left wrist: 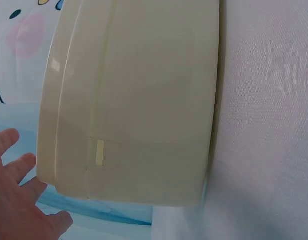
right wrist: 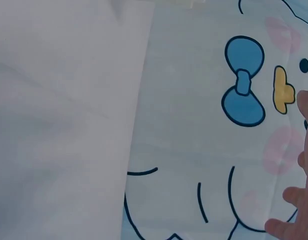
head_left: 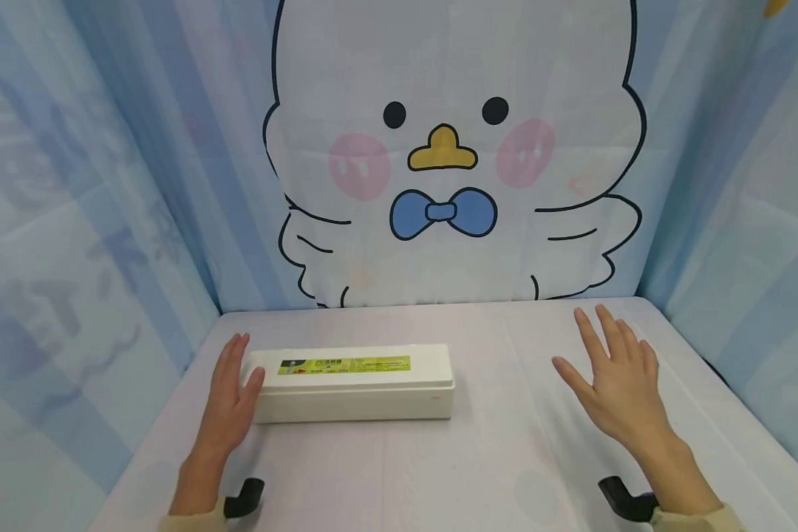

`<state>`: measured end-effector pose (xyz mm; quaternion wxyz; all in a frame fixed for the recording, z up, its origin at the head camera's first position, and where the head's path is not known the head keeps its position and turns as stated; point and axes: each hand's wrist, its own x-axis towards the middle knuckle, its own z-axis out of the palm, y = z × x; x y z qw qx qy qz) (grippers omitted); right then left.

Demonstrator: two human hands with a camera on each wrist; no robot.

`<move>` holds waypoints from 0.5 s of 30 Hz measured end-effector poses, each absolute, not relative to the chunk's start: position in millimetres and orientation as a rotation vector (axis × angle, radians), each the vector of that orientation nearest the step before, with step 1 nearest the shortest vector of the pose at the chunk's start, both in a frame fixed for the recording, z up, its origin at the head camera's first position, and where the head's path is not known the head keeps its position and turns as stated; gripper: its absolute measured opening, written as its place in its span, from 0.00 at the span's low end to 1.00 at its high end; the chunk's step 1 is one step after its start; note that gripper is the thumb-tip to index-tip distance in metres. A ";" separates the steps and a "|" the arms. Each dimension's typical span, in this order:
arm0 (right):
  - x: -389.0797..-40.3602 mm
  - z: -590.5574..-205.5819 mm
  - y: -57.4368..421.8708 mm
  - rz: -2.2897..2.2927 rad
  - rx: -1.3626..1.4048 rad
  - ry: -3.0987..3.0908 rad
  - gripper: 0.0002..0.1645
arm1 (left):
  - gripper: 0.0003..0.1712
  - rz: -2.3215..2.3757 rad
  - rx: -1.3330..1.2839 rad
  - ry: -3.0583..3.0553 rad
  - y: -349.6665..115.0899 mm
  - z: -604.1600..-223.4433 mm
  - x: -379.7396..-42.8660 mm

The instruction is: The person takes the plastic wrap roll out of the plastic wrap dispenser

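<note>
A long off-white plastic box (head_left: 352,405) lies on the left half of the table, with a yellow-green label (head_left: 343,365) on its flat lid. Beside the box's left end is my left hand (head_left: 229,403), fingers extended; whether it touches the box I cannot tell. The left wrist view has the box's side (left wrist: 154,100) large and close, with spread fingers (left wrist: 21,167) at its lower left. Over the right part of the table my right hand (head_left: 621,388) is spread, holding nothing and well apart from the box. Only its edge (right wrist: 306,165) shows in the right wrist view.
A white cloth covers the table (head_left: 479,473). Behind it hangs a curtain (head_left: 445,273) printed with a white cartoon bird and a blue bow tie. Blue and white curtains (head_left: 60,222) close in both sides. Black wrist mounts (head_left: 244,499) sit at both cuffs.
</note>
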<state>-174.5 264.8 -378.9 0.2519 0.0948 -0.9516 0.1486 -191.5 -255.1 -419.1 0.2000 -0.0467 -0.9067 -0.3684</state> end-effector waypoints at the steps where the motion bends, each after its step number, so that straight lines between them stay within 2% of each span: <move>1: -175.5 -378.8 263.7 0.404 0.260 -2.586 0.46 | 0.36 -1.042 -0.122 -2.530 -255.6 -420.2 -192.1; 15: -183.8 -375.1 241.9 0.428 0.289 -2.578 0.46 | 0.35 -1.165 -0.009 -2.524 -258.9 -426.4 -197.5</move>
